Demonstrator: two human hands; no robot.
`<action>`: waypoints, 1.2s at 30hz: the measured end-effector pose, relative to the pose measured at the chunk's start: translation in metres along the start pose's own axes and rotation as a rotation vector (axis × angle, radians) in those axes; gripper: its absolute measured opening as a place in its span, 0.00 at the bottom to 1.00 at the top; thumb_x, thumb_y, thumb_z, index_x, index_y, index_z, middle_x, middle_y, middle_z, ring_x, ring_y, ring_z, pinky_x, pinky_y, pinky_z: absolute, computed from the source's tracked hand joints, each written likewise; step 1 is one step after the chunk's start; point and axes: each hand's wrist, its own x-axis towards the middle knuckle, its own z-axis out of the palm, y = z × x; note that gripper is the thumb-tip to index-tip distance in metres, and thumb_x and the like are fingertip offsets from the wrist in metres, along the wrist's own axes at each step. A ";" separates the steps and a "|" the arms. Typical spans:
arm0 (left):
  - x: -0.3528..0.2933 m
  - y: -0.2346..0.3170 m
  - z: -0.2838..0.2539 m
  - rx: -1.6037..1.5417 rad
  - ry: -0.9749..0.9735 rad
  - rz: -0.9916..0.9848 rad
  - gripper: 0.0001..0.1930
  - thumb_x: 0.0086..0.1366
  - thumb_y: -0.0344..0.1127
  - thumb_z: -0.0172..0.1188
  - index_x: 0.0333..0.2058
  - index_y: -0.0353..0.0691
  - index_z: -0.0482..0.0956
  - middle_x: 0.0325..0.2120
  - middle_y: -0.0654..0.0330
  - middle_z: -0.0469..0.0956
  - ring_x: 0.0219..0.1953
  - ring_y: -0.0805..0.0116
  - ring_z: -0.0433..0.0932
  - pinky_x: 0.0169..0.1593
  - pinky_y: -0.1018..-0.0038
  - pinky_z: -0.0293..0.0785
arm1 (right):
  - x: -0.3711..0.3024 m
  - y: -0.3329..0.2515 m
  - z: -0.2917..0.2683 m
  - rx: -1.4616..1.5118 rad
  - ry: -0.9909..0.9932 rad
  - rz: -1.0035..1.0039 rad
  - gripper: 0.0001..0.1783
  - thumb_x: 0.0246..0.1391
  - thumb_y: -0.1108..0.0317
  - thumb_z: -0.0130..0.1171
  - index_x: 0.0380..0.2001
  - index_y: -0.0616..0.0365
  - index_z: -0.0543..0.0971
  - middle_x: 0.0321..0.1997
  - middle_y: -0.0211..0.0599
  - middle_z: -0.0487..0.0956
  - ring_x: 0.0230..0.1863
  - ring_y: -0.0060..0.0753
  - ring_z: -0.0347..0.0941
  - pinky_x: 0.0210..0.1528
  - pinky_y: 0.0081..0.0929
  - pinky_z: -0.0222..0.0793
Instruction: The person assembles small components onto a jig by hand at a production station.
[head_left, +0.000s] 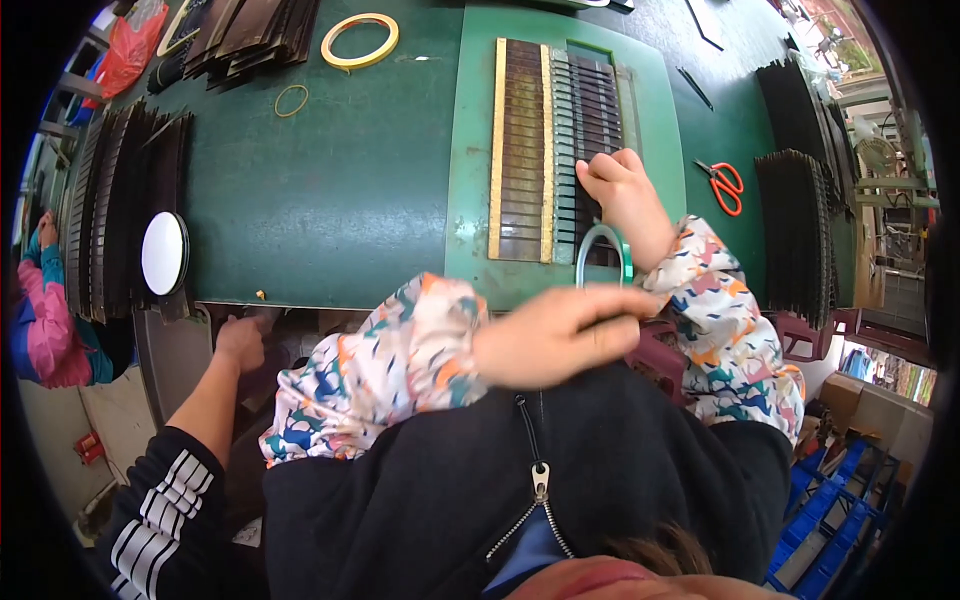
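Right hand [622, 190]: reaching in over the near-right part of the counter [320, 200], fingers curling together at the right side of a slatted panel [525, 150]. Cannot tell whether this grip is clenching on a slat or only resting there; the fingertips are being hidden.

Left hand [560, 335]: hovering before the counter's near edge, back of the hand facing up, fingers pointing right and blurring. Its grip is looking released, nothing showing between the fingers.

Panel: lying right of the counter's middle on a lighter green board [470, 150], running from near the counter's near edge toward the far edge. Its dark crosswise slats are lying between two gold-coloured strips; a further row of dark slats [592, 100] is lying along its right side. A tape roll [628, 262] with a green inner ring is standing between the two hands, just beside the right wrist; cannot tell what is supporting it.

Toward the counter's right edge, red-handled scissors [727, 190] are lying near a dark stack [790, 230]; a thin black tool [695, 88] is lying farther back. Toward the far edge, a yellow tape ring [360, 24] is lying, a thin band [278, 102] nearer. At the near-left corner, a white round lid [164, 253] is resting beside another dark stack [105, 200].
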 end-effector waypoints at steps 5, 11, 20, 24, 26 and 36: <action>-0.020 0.013 0.018 -0.233 -0.192 -0.146 0.22 0.72 0.46 0.48 0.55 0.34 0.71 0.44 0.59 0.77 0.46 0.74 0.73 0.51 0.75 0.69 | 0.005 0.000 -0.016 0.036 -0.163 0.071 0.21 0.43 0.81 0.54 0.44 0.66 0.80 0.33 0.37 0.73 0.38 0.43 0.66 0.43 0.29 0.68; -0.024 0.008 0.025 -0.154 -0.170 -0.102 0.22 0.72 0.45 0.48 0.55 0.34 0.71 0.42 0.60 0.77 0.44 0.76 0.73 0.49 0.77 0.69 | -0.018 -0.019 -0.011 0.046 -0.064 0.081 0.21 0.42 0.81 0.54 0.44 0.68 0.79 0.34 0.38 0.74 0.39 0.44 0.67 0.44 0.29 0.68; -0.021 0.009 0.021 -0.323 -0.142 -0.205 0.20 0.72 0.42 0.50 0.56 0.36 0.71 0.36 0.68 0.73 0.38 0.84 0.68 0.44 0.83 0.66 | -0.029 -0.026 -0.004 0.021 0.035 0.049 0.15 0.41 0.75 0.56 0.36 0.66 0.78 0.31 0.35 0.72 0.39 0.40 0.67 0.41 0.29 0.70; -0.019 0.012 0.018 -0.336 -0.120 -0.210 0.20 0.72 0.42 0.50 0.56 0.36 0.71 0.37 0.68 0.73 0.39 0.84 0.68 0.44 0.83 0.66 | -0.027 -0.023 -0.012 0.053 0.032 0.036 0.14 0.42 0.75 0.56 0.36 0.67 0.78 0.31 0.35 0.71 0.38 0.39 0.67 0.40 0.28 0.70; -0.018 0.012 0.017 -0.345 -0.110 -0.212 0.20 0.72 0.41 0.50 0.56 0.36 0.71 0.38 0.68 0.74 0.40 0.83 0.68 0.45 0.83 0.66 | -0.028 -0.023 -0.011 0.078 0.018 0.033 0.14 0.42 0.76 0.56 0.36 0.67 0.78 0.30 0.35 0.71 0.38 0.39 0.67 0.40 0.27 0.70; -0.014 0.011 0.012 -0.444 -0.137 -0.245 0.21 0.73 0.39 0.46 0.58 0.31 0.67 0.53 0.55 0.72 0.57 0.70 0.67 0.61 0.72 0.61 | -0.042 -0.038 -0.020 0.128 0.017 0.052 0.16 0.43 0.75 0.57 0.39 0.68 0.78 0.32 0.34 0.72 0.38 0.37 0.66 0.40 0.27 0.70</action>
